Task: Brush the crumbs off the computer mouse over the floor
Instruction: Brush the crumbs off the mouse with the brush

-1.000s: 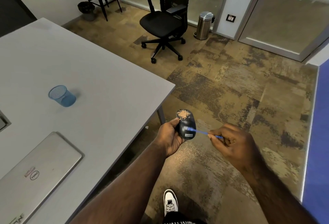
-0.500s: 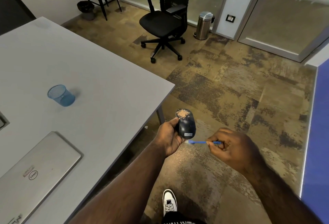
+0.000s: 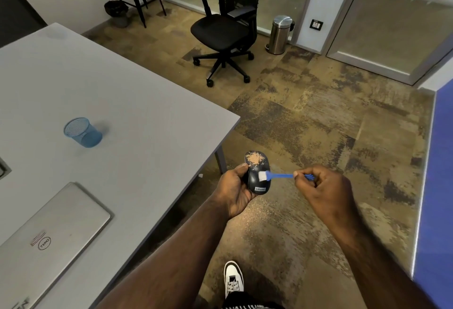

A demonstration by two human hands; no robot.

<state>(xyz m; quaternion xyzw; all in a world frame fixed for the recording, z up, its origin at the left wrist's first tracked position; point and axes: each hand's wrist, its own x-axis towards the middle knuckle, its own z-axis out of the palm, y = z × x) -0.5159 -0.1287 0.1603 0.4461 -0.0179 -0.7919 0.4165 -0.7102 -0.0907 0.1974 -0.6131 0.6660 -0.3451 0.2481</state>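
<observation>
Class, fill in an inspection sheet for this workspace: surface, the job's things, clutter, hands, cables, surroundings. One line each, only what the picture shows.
Surface: grey table, corner near the person; patterned brown floor beside it.
Job's things: black mouse held over the floor, crumbs piled on its far end; blue brush with its white bristles on the mouse's middle.
Clutter: blue mesh cup and closed silver laptop on the table.
Hands: left hand grips the mouse; right hand pinches the brush handle.
Cables: nothing seen.
Surroundings: black office chair, steel pedal bin, wall socket, glass partitions, blue panel at right.
</observation>
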